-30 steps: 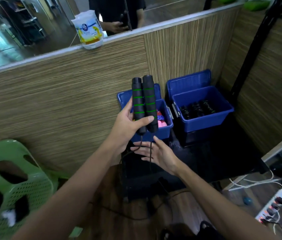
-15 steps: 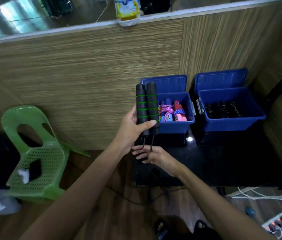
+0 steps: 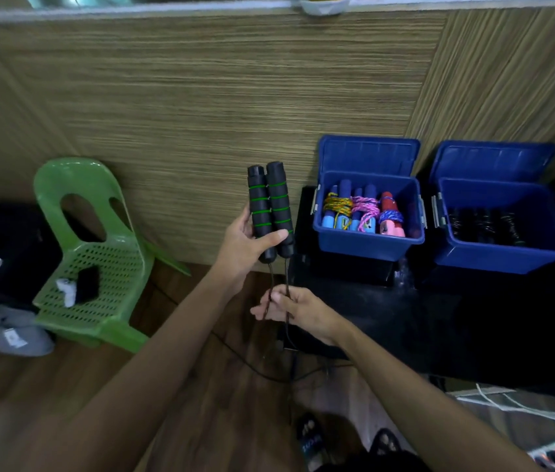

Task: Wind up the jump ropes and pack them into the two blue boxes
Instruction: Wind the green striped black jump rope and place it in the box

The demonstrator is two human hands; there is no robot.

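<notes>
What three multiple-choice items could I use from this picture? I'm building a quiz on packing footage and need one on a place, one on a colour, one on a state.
1. Where is the green chair?
A. left of both blue boxes
B. between the boxes
C. right of the boxes

2. What colour are the rings on the black handles?
A. pink
B. green
C. yellow

3. What state are the lids of the left blue box and the right blue box in?
A. both shut
B. one shut
C. both open

Answers: 1 A, the chair stands against the wood panel, left of the boxes. 2 B, thin green bands circle the handles the left hand grips, while the right hand holds the cord below. 3 C, both lids stand raised behind the boxes.
</notes>
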